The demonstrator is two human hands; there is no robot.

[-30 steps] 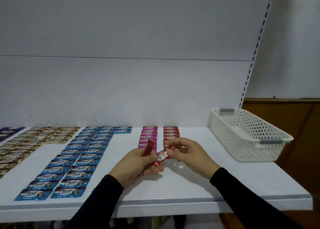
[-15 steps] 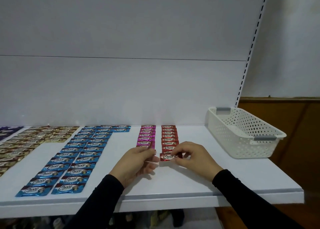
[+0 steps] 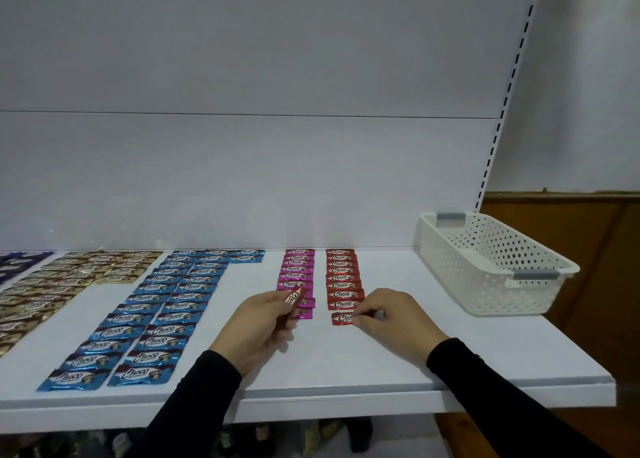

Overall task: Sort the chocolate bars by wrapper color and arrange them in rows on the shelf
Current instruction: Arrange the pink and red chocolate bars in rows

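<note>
Head view, white shelf (image 3: pixel 450 360), contents as we count them from left to right: purple bars (image 3: pixel 17 262) at the far left edge, only partly in frame; gold bars (image 3: pixel 69 277) in rows running from the back panel toward the front; blue bars (image 3: pixel 152 315) in two long rows reaching almost to the front lip, with a short third row begun at the back; a pink row (image 3: pixel 297 274); a red row (image 3: pixel 343 281) just beside the pink one, a narrow strip of bare shelf between them. Our left hand (image 3: pixel 258 326), fingers curled, grips a bar (image 3: pixel 293 297) tilted upward, held over the near end of the pink row; its wrapper looks reddish, though we cannot tell the colour for sure at this angle. Our right hand (image 3: pixel 388 315) pinches the right end of a red bar (image 3: pixel 341 318) lying flat on the shelf at the near end of the red row, just apart from the bar behind it. Both sleeves are black. White perforated basket (image 3: pixel 491 267) with grey handle grips stands at the right end of the shelf, well apart from the red row; we see no bars inside it. Dark items below the shelf are too blurred to name.
</note>
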